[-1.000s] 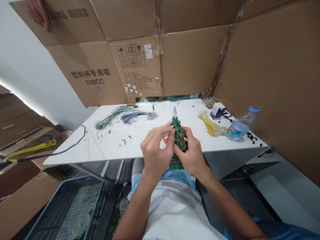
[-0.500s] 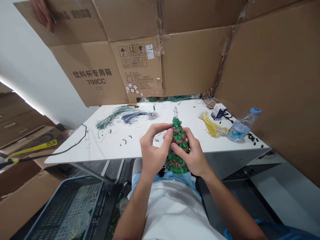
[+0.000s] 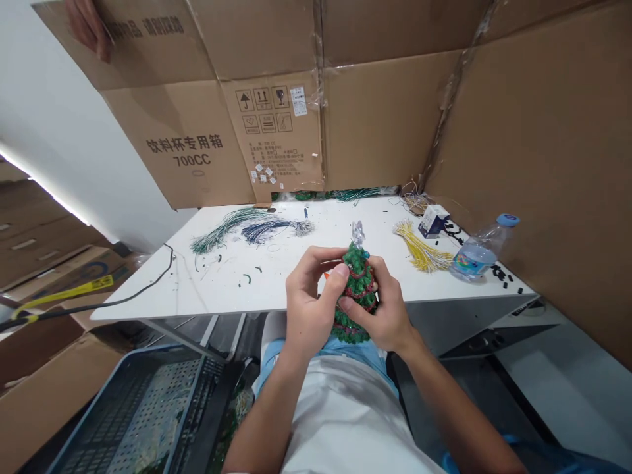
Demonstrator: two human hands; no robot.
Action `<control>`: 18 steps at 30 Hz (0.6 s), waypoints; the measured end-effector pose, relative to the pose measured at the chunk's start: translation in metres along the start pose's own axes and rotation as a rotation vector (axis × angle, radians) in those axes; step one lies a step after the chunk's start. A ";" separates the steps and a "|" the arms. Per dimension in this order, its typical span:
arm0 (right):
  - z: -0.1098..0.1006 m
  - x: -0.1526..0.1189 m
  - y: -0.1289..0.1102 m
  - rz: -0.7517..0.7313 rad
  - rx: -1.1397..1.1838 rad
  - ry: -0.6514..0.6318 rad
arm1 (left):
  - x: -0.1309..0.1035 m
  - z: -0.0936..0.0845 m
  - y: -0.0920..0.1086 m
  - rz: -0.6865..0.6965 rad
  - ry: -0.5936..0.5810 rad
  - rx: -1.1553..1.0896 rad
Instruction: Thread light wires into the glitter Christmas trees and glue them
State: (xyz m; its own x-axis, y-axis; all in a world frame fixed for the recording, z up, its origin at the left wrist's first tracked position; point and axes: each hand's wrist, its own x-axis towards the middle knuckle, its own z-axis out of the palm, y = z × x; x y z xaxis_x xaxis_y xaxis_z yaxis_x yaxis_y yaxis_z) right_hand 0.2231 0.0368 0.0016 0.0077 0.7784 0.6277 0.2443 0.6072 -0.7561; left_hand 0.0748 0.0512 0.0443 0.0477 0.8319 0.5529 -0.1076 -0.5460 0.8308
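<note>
A small green Christmas tree (image 3: 356, 284) with red garland and a clear topper (image 3: 358, 233) is held between both hands in front of the table's near edge. My left hand (image 3: 316, 299) grips its left side, thumb across the front near the upper part. On the right side, my right hand (image 3: 382, 306) is closed round the tree, its thumb pressed on the front at mid-height. The fingers behind the tree are partly hidden. A bit of orange shows beside my left thumb.
On the white table (image 3: 276, 283) lie green wires (image 3: 222, 230), blue wires (image 3: 274, 229), yellow wires (image 3: 419, 247), a small box (image 3: 433, 221) and a bottle (image 3: 481, 250). Cardboard (image 3: 380, 125) stands behind. A blue crate (image 3: 133, 408) sits lower left. Another person's hand (image 3: 89, 29) touches the cardboard.
The tree's top has shifted a little right and down, and its topper looks turned. My left hand has moved slightly right with it. Both hands keep their hold.
</note>
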 end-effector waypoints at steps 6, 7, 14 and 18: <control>0.001 0.000 0.002 -0.048 -0.082 0.001 | -0.005 0.004 0.004 0.083 0.064 0.107; 0.001 0.000 0.002 -0.042 -0.087 0.004 | -0.006 0.005 0.005 0.106 0.088 0.136; 0.002 0.001 0.002 -0.021 -0.201 0.067 | -0.005 -0.001 0.015 0.520 0.144 0.511; 0.001 0.002 0.001 -0.037 -0.225 0.087 | -0.004 -0.003 0.016 0.552 0.132 0.540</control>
State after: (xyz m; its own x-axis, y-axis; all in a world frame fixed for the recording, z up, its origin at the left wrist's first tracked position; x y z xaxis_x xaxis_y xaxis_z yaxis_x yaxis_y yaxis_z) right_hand 0.2222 0.0390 0.0016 0.0757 0.7339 0.6750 0.4553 0.5768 -0.6782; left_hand 0.0697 0.0400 0.0550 0.0062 0.4122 0.9111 0.4183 -0.8286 0.3721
